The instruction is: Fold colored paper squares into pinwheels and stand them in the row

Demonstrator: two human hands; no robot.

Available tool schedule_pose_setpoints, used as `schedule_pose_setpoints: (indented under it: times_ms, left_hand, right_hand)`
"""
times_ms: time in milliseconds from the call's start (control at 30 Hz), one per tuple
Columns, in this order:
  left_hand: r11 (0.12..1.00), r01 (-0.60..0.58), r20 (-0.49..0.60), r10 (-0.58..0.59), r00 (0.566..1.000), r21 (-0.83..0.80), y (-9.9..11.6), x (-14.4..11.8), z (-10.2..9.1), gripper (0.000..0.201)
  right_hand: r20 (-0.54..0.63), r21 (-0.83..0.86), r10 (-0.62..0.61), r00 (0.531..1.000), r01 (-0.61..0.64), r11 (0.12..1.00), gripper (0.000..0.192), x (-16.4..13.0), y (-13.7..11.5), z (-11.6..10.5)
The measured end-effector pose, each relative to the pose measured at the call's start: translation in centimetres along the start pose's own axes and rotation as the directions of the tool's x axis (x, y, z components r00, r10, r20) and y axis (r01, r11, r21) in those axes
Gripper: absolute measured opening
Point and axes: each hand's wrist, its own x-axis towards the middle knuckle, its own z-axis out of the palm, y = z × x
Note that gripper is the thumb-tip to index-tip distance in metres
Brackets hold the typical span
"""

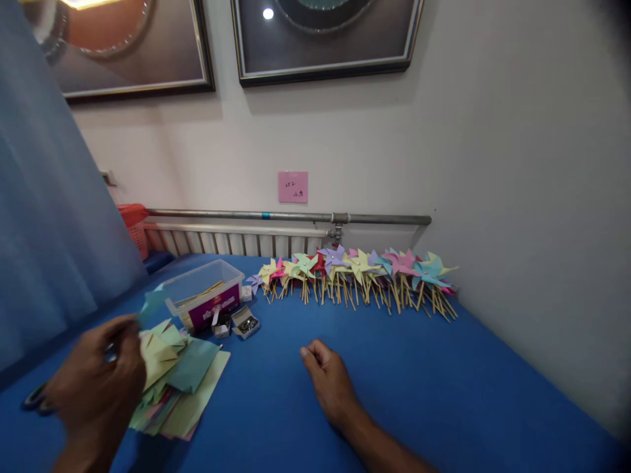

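My left hand (101, 368), blurred, is raised at the left with its fingers pinched on a light-blue piece of paper (152, 302). Below and beside it lies a loose pile of pastel paper sheets (197, 364), some of them cut. Dark scissors (37, 399) show partly behind that hand. My right hand (329, 381) rests on the blue table with its fingers curled closed; their inside is hidden. Beyond the paper pile sits a small open box of metal pins (246, 323), with another small box (221, 328) beside it.
A clear plastic bin (217, 302) with thin sticks stands at the back left. Finished paper pinwheels (362, 264) on sticks lie in a long row by the wall. A blue curtain (54, 197) hangs at left, a red basket (135, 230) behind. A metal pipe (236, 215) runs along the wall.
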Motion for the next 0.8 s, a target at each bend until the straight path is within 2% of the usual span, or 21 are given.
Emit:
schedule_pose_setpoints:
  times_ms: [33, 67, 133, 167, 200, 267, 300, 367, 433, 533, 600, 700, 800]
  left_hand:
    - [0.996, 0.074, 0.144, -0.065, 0.987, -0.056, 1.0, -0.6, 0.5, 0.025]
    - [0.967, 0.196, 0.35, -0.13, 0.928, -0.161, 2.0, -1.4, 1.2, 0.026]
    - [0.82, 0.48, 0.665, -0.172, 0.727, -0.312, 4.0, -3.5, 3.2, 0.03]
    - [0.72, 0.599, 0.765, -0.147, 0.627, -0.352, 4.9, -4.6, 4.4, 0.032]
    - [0.638, 0.681, 0.83, -0.116, 0.546, -0.359, 5.9, -5.7, 5.8, 0.033]
    - [0.555, 0.762, 0.892, -0.073, 0.445, -0.335, 7.6, -7.7, 8.4, 0.032]
    - [0.52, 0.789, 0.906, -0.065, 0.418, -0.327, 8.3, -8.6, 9.5, 0.032]
    - [0.47, 0.823, 0.916, -0.073, 0.395, -0.317, 9.3, -10.0, 11.5, 0.033]
    - [0.441, 0.843, 0.92, -0.087, 0.383, -0.309, 9.4, -11.2, 13.1, 0.032]
    - [0.39, 0.867, 0.924, -0.09, 0.371, -0.31, 8.4, -12.8, 14.4, 0.033]
    - [0.379, 0.874, 0.931, -0.072, 0.357, -0.305, 7.6, -13.5, 14.6, 0.033]
    - [0.404, 0.873, 0.948, -0.04, 0.316, -0.274, 7.1, -14.2, 14.4, 0.033]
    - [0.429, 0.868, 0.956, -0.035, 0.292, -0.25, 7.2, -14.2, 14.3, 0.033]
  right_hand:
    - [-0.005, 0.025, -0.003, 1.0, 0.003, 1.0, 0.038, 0.1, 0.1, 0.1]
    - [-0.005, 0.059, 0.005, 1.0, -0.005, 0.998, 0.039, 0.2, 0.3, 0.1]
    - [-0.002, 0.171, 0.06, 0.998, -0.059, 0.983, 0.042, 0.6, 0.4, 0.1]
    - [-0.002, 0.255, 0.095, 0.995, -0.091, 0.963, 0.044, 0.8, 0.4, 0.0]
    - [0.002, 0.355, 0.126, 0.992, -0.118, 0.927, 0.046, 1.0, 0.3, -0.1]
    - [0.025, 0.565, 0.157, 0.987, -0.144, 0.812, 0.052, 1.3, -0.1, -0.5]
    - [0.044, 0.652, 0.159, 0.986, -0.149, 0.743, 0.055, 1.5, -0.3, -0.8]
    - [0.081, 0.763, 0.149, 0.986, -0.158, 0.626, 0.061, 1.6, -0.8, -1.4]
    - [0.09, 0.804, 0.12, 0.989, -0.143, 0.576, 0.064, 1.6, -1.3, -1.8]
    - [0.07, 0.793, 0.078, 0.995, -0.103, 0.601, 0.058, 1.6, -1.3, -1.9]
    - [0.036, 0.76, 0.108, 0.993, -0.097, 0.642, 0.049, 1.6, -0.9, -1.8]
    - [-0.04, 0.716, 0.186, 0.982, -0.102, 0.69, 0.041, 1.8, -0.2, -1.7]
    - [-0.082, 0.717, 0.21, 0.974, -0.089, 0.691, 0.038, 1.9, 0.0, -1.9]
